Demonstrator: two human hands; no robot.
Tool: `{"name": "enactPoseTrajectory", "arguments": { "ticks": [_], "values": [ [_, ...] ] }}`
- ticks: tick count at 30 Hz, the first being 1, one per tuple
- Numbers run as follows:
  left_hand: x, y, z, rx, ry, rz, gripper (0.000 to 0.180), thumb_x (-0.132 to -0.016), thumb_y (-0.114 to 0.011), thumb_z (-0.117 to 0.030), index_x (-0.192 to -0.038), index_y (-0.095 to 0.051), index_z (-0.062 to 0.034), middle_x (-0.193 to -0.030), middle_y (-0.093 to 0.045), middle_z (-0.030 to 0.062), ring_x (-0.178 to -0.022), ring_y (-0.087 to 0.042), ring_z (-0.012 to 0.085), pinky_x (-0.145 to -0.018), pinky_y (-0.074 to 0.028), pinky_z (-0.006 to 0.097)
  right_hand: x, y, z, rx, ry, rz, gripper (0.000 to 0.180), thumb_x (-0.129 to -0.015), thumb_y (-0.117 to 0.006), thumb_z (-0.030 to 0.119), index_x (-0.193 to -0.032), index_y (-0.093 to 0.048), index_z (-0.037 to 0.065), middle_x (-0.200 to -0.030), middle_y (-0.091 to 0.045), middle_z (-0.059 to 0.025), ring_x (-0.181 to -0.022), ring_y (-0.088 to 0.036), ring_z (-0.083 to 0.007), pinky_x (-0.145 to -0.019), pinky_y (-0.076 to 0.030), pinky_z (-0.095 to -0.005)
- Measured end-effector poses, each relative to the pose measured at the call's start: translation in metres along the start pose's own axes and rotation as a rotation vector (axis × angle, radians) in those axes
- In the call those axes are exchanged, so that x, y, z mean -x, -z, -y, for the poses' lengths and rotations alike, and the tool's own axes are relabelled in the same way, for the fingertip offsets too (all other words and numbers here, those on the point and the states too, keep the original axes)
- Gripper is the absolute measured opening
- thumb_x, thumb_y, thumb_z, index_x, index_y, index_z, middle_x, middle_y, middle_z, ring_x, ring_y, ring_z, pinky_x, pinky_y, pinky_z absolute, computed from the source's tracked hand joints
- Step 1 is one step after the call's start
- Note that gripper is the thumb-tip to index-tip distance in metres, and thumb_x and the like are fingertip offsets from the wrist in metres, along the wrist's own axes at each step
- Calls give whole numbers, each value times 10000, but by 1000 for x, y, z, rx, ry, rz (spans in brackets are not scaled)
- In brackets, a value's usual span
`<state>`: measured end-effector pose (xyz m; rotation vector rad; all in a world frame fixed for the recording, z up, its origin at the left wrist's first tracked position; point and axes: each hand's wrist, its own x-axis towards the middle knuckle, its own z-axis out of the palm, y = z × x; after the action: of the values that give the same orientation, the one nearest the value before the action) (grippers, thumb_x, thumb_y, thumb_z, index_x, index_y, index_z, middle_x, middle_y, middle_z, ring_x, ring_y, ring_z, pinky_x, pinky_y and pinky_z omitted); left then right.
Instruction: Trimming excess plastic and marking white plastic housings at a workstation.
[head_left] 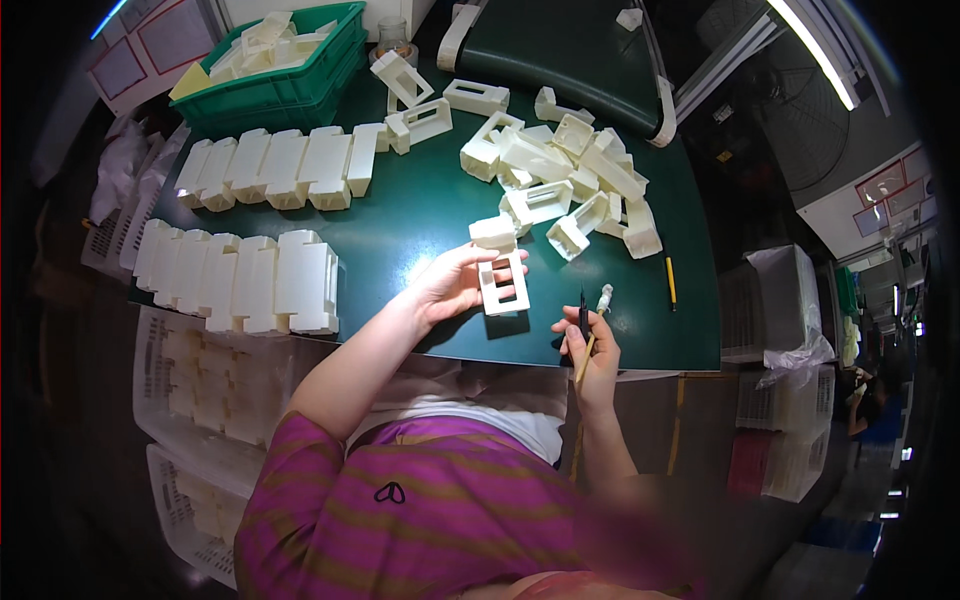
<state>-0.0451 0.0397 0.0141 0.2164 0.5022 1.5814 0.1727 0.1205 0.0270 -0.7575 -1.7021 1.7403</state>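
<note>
Near table (420,215) edge: left hand (450,285) grips white frame part (503,283); right hand (592,350) clenches knife (583,318) & brush. Two neat rows (240,275) done far left; loose pile (570,185) far right left to do.

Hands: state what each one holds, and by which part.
Left hand grips a cream plastic frame by its left side. Right hand holds a thin dark tool and a wooden stick by their lower ends.
</note>
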Motion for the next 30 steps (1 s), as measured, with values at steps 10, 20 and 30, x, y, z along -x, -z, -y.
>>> {"name": "enactPoseTrajectory", "arguments": {
  "ticks": [10,20,30],
  "values": [
    [8,5,8,-30,-21,114,521,-875,-521,-233,-1305,-327,-12,-1229,-482,192,-1127,-491,286,-957,-408,445,14,-15,3,438,258,-17,307,-899,-508,124,-1195,-526,45,-877,-594,-57,-713,-489,-73,-631,-422,-209],
    [11,0,9,-273,-51,129,544,-856,-571,-307,-1293,-342,-78,-1212,-488,134,-1117,-499,252,-893,-439,397,-3,-23,15,744,561,-127,318,-854,-517,-6,-1158,-568,72,-910,-588,-98,-756,-562,-168,-666,-450,-261],
    [8,4,13,-360,-35,134,518,-850,-578,-307,-1278,-380,-92,-1221,-492,110,-1132,-489,241,-891,-427,363,-16,-34,14,898,619,-218,389,-758,-594,-3,-1111,-611,160,-883,-601,-87,-779,-590,-246,-651,-471,-333]
  ]
}}
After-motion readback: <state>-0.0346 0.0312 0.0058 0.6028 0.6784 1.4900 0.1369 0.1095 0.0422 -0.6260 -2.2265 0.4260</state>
